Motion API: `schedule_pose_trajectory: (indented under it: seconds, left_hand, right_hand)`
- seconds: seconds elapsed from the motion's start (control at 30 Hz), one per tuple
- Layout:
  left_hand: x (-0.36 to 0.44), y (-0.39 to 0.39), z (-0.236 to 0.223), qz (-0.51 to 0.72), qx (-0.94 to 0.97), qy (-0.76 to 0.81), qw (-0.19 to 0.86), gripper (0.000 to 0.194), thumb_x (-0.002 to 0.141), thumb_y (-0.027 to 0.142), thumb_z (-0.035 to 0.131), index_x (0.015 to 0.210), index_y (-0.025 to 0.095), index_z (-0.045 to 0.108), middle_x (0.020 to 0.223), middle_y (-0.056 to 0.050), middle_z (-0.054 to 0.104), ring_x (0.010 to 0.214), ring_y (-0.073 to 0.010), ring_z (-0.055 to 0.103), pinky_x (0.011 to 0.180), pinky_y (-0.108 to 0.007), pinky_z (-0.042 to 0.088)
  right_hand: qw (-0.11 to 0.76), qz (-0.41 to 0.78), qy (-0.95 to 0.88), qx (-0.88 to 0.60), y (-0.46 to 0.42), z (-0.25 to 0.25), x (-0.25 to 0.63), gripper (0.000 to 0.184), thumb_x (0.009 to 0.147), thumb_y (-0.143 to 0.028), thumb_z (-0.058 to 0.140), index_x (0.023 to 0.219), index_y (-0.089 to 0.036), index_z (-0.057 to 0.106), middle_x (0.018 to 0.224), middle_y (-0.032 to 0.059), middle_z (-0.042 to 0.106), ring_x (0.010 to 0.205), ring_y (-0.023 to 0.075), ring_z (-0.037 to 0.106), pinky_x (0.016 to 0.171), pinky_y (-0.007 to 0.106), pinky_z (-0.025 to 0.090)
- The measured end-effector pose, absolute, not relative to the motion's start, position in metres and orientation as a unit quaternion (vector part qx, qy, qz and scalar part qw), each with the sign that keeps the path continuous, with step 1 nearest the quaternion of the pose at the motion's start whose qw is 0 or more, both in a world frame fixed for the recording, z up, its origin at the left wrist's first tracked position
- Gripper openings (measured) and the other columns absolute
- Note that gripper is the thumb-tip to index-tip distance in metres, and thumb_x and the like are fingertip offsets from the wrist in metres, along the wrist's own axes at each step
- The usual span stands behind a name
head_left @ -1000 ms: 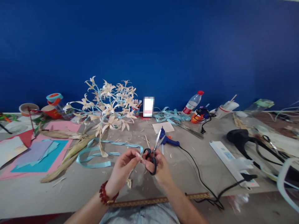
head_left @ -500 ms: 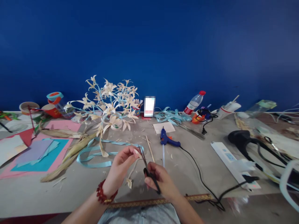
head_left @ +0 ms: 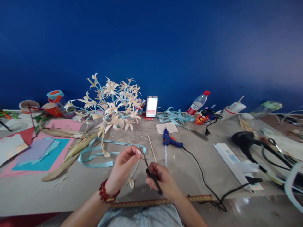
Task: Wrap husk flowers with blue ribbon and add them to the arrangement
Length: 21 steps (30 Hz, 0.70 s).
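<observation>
My left hand [head_left: 126, 162], with a red bead bracelet [head_left: 109, 191] at the wrist, pinches a small cream petal-like piece [head_left: 139, 152] between thumb and fingers. Around the black-handled scissors [head_left: 153, 179] my right hand [head_left: 163, 181] is closed. The scissor blades point up and left and reach the piece at my left fingertips; whether they touch it I cannot tell. On the table below the hands lies a thin pale stem with a dried husk end [head_left: 131, 183]. A light blue ribbon [head_left: 97, 164] is looped just left of my left hand.
Pale husk flowers [head_left: 113, 91] stand behind my left hand. A blue glue gun [head_left: 169, 139] rests beyond my right hand, its cord running right. A wooden stick [head_left: 152, 148] lies beside it. Further right is a power strip [head_left: 233, 162]; coloured paper [head_left: 44, 157] and dried husks [head_left: 71, 157] lie left.
The scissors and both hands have shifted only slightly, and the blade tips look closer together. The whole view has moved a little. Both grips are unchanged.
</observation>
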<state>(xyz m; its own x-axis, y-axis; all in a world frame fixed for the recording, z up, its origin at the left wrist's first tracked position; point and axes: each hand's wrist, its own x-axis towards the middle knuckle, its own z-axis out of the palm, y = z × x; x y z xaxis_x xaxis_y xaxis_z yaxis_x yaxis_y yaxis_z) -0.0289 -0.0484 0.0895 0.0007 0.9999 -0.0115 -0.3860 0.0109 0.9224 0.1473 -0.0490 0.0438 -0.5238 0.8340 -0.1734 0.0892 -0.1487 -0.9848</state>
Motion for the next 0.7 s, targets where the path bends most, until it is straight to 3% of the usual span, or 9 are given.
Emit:
schedule_pose_trajectory:
  seconds: [0.37, 0.7]
  left_hand:
    - [-0.0306, -0.0482, 0.0875, 0.583, 0.385, 0.398, 0.594, 0.01, 0.084, 0.022, 0.065, 0.077, 0.018, 0.06, 0.077, 0.001, 0.057, 0.077, -0.0127, 0.051, 0.075, -0.023, 0.039]
    - [-0.036, -0.0465, 0.0884, 0.551, 0.417, 0.402, 0.601, 0.009, 0.082, 0.022, 0.066, 0.076, 0.018, 0.06, 0.076, 0.001, 0.057, 0.073, -0.0119, 0.047, 0.07, -0.022, 0.037]
  right_hand:
    - [0.289, 0.654, -0.563, -0.415, -0.048, 0.041, 0.1446, 0.036, 0.067, -0.033, 0.073, 0.066, -0.022, 0.038, 0.055, -0.0091, 0.041, 0.044, 0.0072, 0.041, 0.042, 0.019, 0.029]
    - [0.274, 0.686, -0.55, -0.39, -0.0467, 0.0432, 0.1487, 0.048, 0.064, -0.052, 0.077, 0.066, -0.022, 0.04, 0.05, -0.009, 0.047, 0.04, 0.0073, 0.046, 0.04, 0.018, 0.031]
